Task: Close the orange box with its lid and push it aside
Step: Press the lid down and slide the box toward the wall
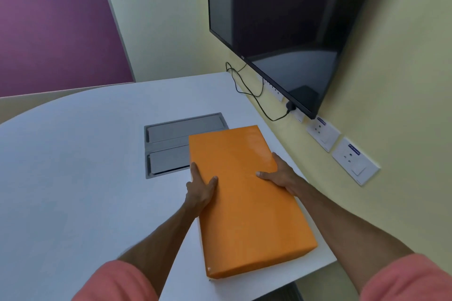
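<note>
The orange box (247, 210) lies flat on the white table (73, 178), near its right edge, with its lid on and covering it fully. My left hand (200, 189) grips the box's left side, thumb on top and fingers down the edge. My right hand (281, 175) holds the right side the same way, thumb resting on the lid. Both hands are on the far half of the box. The box's far corner overlaps a grey panel.
A grey recessed cable panel (168, 144) with two flaps is set into the table behind the box. A black wall-mounted screen (288, 27) hangs to the right, with a black cable (247, 90) and wall sockets (352, 156) below it. The table's right edge runs close to the box.
</note>
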Tool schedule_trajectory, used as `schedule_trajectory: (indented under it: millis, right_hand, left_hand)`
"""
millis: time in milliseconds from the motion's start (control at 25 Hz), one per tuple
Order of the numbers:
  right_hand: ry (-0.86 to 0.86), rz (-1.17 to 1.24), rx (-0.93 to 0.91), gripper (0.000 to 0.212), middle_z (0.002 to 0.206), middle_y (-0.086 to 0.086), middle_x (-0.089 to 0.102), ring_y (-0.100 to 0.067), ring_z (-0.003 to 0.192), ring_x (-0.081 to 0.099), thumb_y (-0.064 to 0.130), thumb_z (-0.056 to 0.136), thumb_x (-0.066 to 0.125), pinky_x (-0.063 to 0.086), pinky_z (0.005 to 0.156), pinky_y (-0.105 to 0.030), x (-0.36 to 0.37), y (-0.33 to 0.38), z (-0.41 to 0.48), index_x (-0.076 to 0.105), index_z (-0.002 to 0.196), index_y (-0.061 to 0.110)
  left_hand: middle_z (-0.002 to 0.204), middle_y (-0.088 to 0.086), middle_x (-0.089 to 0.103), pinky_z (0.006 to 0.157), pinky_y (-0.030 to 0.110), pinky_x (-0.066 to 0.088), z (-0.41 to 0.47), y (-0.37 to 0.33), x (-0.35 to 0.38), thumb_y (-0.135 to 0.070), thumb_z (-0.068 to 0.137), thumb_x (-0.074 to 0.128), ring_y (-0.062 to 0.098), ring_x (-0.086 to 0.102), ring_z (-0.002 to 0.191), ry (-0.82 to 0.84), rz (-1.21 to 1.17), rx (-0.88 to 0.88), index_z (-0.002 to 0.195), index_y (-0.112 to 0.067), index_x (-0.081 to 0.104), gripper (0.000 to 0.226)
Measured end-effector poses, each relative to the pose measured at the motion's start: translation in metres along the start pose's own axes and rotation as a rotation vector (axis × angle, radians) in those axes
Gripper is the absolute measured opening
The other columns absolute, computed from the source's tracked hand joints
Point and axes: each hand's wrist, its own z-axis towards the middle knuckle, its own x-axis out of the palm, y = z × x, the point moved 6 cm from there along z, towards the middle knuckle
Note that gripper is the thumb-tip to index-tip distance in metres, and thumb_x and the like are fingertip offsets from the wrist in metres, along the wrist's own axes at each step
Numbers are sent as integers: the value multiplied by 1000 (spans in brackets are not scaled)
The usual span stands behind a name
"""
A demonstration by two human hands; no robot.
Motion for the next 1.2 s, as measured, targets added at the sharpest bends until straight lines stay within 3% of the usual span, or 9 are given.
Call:
schedule_trajectory:
  millis: [481, 601, 841, 1202]
  right_hand:
    - [-1, -8, 15, 105, 159, -6, 27, -31, 141, 34, 40, 74, 80, 38, 111, -49, -105, -72, 28, 13, 155, 26]
    - [23, 1, 14, 105, 158, -6, 30, -30, 139, 38, 37, 75, 80, 40, 107, -46, -117, -81, 32, 13, 155, 27]
    - [48, 20, 26, 105, 157, -8, 33, -31, 138, 40, 33, 75, 81, 39, 110, -53, -130, -95, 42, 15, 155, 27]
    - [62, 32, 40, 104, 161, -7, 23, -29, 142, 33, 32, 78, 78, 37, 109, -46, -137, -100, 55, 9, 155, 27]
  left_hand:
    - [154, 21, 29, 111, 62, 34, -10, -39, 120, -50, 93, 51, 44, 37, 136, 74, -28, -19, 152, -32, -14, 90]
    - [155, 19, 28, 111, 61, 34, -10, -43, 135, -50, 93, 50, 43, 37, 137, 101, -17, 0, 152, -29, -14, 89]
    - [156, 18, 27, 111, 60, 35, -11, -48, 152, -49, 94, 50, 42, 38, 137, 126, 1, 0, 151, -28, -17, 90]
    - [156, 20, 25, 111, 62, 34, -2, -54, 163, -48, 94, 50, 44, 35, 138, 124, 7, -15, 151, -29, -17, 90]
